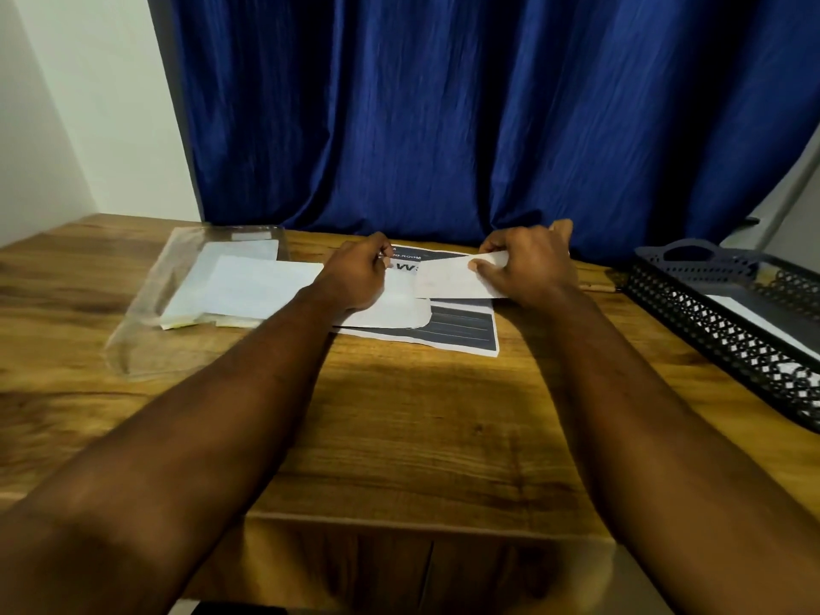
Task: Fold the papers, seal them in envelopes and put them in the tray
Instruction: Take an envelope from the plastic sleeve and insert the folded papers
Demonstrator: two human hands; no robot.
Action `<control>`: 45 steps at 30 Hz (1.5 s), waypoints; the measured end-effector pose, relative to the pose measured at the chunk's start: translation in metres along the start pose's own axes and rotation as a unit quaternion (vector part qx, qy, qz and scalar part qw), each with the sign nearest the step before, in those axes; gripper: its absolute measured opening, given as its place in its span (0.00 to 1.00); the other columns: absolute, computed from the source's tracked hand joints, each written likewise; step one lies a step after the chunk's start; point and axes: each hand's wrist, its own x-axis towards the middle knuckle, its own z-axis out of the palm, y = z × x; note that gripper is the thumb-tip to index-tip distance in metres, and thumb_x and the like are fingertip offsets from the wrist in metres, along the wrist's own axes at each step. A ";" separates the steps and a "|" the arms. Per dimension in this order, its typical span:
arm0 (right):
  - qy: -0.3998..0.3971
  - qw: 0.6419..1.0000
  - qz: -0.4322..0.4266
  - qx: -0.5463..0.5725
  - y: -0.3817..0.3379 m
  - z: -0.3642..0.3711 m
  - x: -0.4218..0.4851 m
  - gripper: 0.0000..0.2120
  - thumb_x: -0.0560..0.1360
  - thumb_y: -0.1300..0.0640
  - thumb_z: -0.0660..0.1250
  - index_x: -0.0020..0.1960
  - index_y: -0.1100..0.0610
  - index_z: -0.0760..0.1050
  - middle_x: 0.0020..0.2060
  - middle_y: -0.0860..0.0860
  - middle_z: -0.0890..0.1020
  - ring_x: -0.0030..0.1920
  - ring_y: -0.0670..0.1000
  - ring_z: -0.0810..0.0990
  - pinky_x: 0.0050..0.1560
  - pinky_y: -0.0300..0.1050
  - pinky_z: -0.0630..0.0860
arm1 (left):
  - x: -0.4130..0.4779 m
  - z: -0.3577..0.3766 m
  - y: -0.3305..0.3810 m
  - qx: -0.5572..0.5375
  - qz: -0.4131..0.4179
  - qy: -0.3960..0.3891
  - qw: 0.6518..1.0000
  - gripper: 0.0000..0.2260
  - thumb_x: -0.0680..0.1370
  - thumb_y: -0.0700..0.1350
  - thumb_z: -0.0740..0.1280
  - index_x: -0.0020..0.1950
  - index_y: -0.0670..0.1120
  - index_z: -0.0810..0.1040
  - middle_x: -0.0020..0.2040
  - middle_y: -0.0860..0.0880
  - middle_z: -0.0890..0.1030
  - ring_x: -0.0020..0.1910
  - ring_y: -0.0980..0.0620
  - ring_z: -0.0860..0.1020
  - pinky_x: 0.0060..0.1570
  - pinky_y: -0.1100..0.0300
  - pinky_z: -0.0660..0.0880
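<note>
Two bare forearms reach from the near edge across a wooden table (421,415), which fills the lower half of the view, with a blue curtain (443,104) hanging behind it and a pale wall (66,104) to the left. At the right edge of the table sits a dark perforated tray (710,321) with a white envelope-like sheet (754,324) lying inside it. On the left lies a clear plastic sleeve (146,312), and a stack of white envelopes and papers (239,286) rests on top of it. Between the hands a printed sheet (461,330) with dark blocks lies flat near the far side of the table. A white envelope (390,310) lies on this sheet. The left hand (359,273) rests on the envelope, its fingers curled and pinching the far edge. The right hand (528,264) pinches the right end of a folded paper (452,277) between its thumb and bent fingers, holding it just above the printed sheet. The free left end of the folded paper points at the left hand and overlaps the envelope's right side.
</note>
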 end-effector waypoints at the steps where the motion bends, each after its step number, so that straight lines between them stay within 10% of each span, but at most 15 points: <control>1: -0.005 1.000 -0.002 0.005 0.001 0.001 0.000 0.17 0.80 0.37 0.69 0.61 0.47 0.84 0.54 0.48 0.86 0.61 0.54 0.74 0.65 0.57 0.60 | 0.000 -0.001 0.000 0.004 -0.003 -0.001 1.000 0.05 0.85 0.44 0.62 0.56 0.50 0.77 0.47 0.47 0.82 0.46 0.44 0.79 0.47 0.51 0.76; 13: -0.008 0.999 0.001 0.053 -0.001 0.005 0.000 0.14 0.78 0.37 0.71 0.54 0.46 0.85 0.51 0.46 0.86 0.57 0.52 0.76 0.58 0.54 0.60 | 0.003 -0.001 0.000 0.063 -0.017 0.039 0.997 0.06 0.86 0.46 0.59 0.61 0.51 0.73 0.45 0.51 0.81 0.50 0.47 0.75 0.56 0.50 0.57; 24: -0.031 0.999 -0.027 0.021 -0.003 0.006 0.002 0.14 0.77 0.36 0.73 0.54 0.45 0.84 0.51 0.46 0.86 0.56 0.51 0.76 0.62 0.56 0.61 | 0.006 0.000 -0.007 -0.015 -0.034 0.035 0.999 0.06 0.84 0.45 0.62 0.54 0.57 0.72 0.40 0.55 0.80 0.44 0.47 0.78 0.60 0.35 0.73; 31: -0.066 0.992 -0.053 0.089 -0.004 0.010 -0.001 0.12 0.78 0.41 0.73 0.55 0.47 0.84 0.50 0.44 0.84 0.56 0.51 0.78 0.63 0.54 0.67 | 0.005 -0.003 -0.006 -0.001 -0.039 0.015 0.999 0.04 0.84 0.45 0.62 0.54 0.54 0.75 0.41 0.53 0.80 0.47 0.45 0.79 0.58 0.42 0.73; 34: -0.132 0.977 -0.043 0.161 -0.006 0.021 -0.008 0.13 0.76 0.41 0.76 0.53 0.49 0.83 0.44 0.45 0.81 0.49 0.50 0.81 0.48 0.46 0.73 | 0.001 -0.004 -0.001 -0.039 -0.061 -0.043 0.996 0.05 0.84 0.50 0.67 0.53 0.50 0.80 0.51 0.49 0.83 0.53 0.44 0.81 0.51 0.52 0.74; 39: -0.161 0.963 -0.011 0.218 -0.014 0.030 -0.018 0.16 0.76 0.42 0.77 0.58 0.50 0.84 0.51 0.45 0.82 0.50 0.44 0.78 0.44 0.43 0.73 | 0.007 -0.025 -0.002 -0.073 -0.139 -0.218 0.963 0.28 0.67 0.56 0.84 0.64 0.56 0.80 0.66 0.56 0.76 0.65 0.49 0.75 0.68 0.45 0.74; 45: -0.111 0.949 0.020 0.295 -0.015 0.031 -0.018 0.13 0.75 0.46 0.79 0.55 0.52 0.85 0.47 0.46 0.85 0.47 0.46 0.80 0.46 0.47 0.76 | 0.017 -0.042 -0.012 -0.080 -0.111 -0.193 0.972 0.25 0.63 0.48 0.86 0.57 0.50 0.84 0.58 0.47 0.85 0.58 0.46 0.81 0.57 0.52 0.77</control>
